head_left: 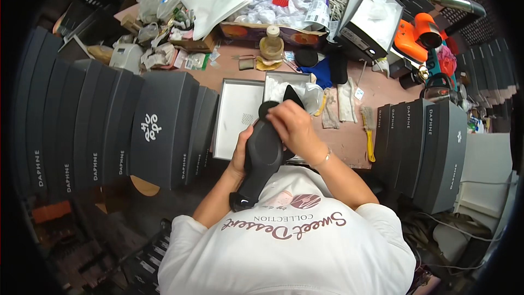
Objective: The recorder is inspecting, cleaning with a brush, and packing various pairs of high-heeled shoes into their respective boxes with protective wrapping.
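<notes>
A black shoe [264,150] is tilted in front of my chest with its sole facing up and its heel end against my white shirt. My left hand [239,152] is closed around the shoe's left side, its thumb along the edge. At the far end, my right hand [297,130] is bent over the shoe, fingertips pinched together by a rounded black tip [268,108]. What those fingertips hold, if anything, is hidden. Beyond my hands lies an open shoebox [236,90] with a white inside. A pointed black shoe toe [293,95] shows among white paper in it.
Stacked dark shoeboxes stand at left [164,125] and right [420,142]. A yellow-handled brush [369,141] lies at right, near whitish cloth strips [346,101]. Farther back are a bottle of yellowish liquid [272,46], a carton of crumpled paper [245,31] and an orange heat-gun-like tool [410,41].
</notes>
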`<state>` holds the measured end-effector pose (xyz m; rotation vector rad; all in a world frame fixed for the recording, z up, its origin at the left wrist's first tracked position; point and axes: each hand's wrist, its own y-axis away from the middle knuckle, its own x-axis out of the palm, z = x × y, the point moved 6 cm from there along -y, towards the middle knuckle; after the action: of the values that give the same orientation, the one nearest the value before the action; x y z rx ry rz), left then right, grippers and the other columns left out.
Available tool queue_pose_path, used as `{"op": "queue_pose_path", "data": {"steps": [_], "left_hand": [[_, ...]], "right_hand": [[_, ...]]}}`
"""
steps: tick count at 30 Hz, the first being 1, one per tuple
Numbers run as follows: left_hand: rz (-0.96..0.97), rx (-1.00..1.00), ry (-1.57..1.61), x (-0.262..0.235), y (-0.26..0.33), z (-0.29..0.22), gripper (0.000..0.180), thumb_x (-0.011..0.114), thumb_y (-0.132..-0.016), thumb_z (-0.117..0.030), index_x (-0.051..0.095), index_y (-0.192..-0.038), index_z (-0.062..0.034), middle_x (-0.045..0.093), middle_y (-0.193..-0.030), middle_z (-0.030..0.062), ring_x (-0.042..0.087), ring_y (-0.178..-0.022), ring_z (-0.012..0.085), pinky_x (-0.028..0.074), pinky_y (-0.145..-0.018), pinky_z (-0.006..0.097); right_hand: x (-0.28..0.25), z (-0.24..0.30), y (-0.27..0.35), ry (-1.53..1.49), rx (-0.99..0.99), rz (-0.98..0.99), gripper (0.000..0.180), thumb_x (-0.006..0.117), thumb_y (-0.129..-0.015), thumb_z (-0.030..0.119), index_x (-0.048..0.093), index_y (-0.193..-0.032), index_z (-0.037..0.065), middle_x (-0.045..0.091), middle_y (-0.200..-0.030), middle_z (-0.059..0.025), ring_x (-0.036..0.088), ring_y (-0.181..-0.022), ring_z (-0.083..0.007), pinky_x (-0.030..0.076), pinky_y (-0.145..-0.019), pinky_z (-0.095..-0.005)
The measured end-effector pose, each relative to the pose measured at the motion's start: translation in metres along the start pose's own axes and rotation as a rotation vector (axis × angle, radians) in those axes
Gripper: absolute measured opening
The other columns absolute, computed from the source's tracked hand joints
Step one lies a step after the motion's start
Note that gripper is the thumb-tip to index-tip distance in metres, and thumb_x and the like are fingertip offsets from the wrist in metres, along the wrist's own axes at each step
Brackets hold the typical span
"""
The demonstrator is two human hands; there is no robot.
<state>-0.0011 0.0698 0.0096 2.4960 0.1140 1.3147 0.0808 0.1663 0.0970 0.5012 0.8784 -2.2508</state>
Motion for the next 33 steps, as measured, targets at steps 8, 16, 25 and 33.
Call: {"op": "queue_pose_path", "data": {"steps": [8,16,25,33], "left_hand": [[-0.195,0.107,-0.228,0.027,0.018,-0.028,0.064,0.022,-0.098,-0.056,0.030,-0.144,-0.0108,0.053,-0.126,0.0125,0.057,-0.109,0.0207,0.044,-0.098,0.035],[-0.200,0.036,-0.125,0.014,0.018,-0.024,0.086,0.023,-0.089,-0.073,0.049,-0.128,-0.0014,0.059,-0.116,0.0163,0.062,-0.102,0.0253,0.054,-0.082,0.034],[-0.193,0.069,0.122,0.004,0.019,-0.011,0.092,0.025,-0.085,-0.077,0.046,-0.130,0.0008,0.058,-0.117,0.0186,0.057,-0.111,0.0306,0.045,-0.097,0.043],[-0.366,0.205,0.306,-0.053,0.014,-0.007,0.081,0.045,-0.082,-0.071,0.054,-0.114,0.0028,0.062,-0.095,0.0185,0.063,-0.085,0.0249,0.055,-0.075,0.033]], "right_hand": [[0.010,0.029,-0.027,0.132,-0.093,-0.001,0.008,0.064,-0.074,0.008,0.057,-0.077,0.009,0.051,-0.072,-0.0076,0.058,-0.066,-0.0233,0.048,-0.055,-0.0360],[-0.004,0.020,-0.047,0.226,-0.032,-0.072,0.009,0.064,-0.071,0.009,0.056,-0.073,0.008,0.051,-0.070,-0.0089,0.058,-0.065,-0.0289,0.048,-0.057,-0.0408],[0.021,0.028,-0.019,0.162,-0.029,0.089,0.008,0.063,-0.076,0.012,0.056,-0.078,0.008,0.053,-0.075,-0.0087,0.058,-0.068,-0.0275,0.048,-0.059,-0.0387],[0.064,0.082,0.052,-0.280,-0.193,0.600,0.019,0.063,-0.075,0.005,0.065,-0.093,0.001,0.057,-0.084,-0.0091,0.060,-0.079,-0.0257,0.049,-0.066,-0.0362]]}}
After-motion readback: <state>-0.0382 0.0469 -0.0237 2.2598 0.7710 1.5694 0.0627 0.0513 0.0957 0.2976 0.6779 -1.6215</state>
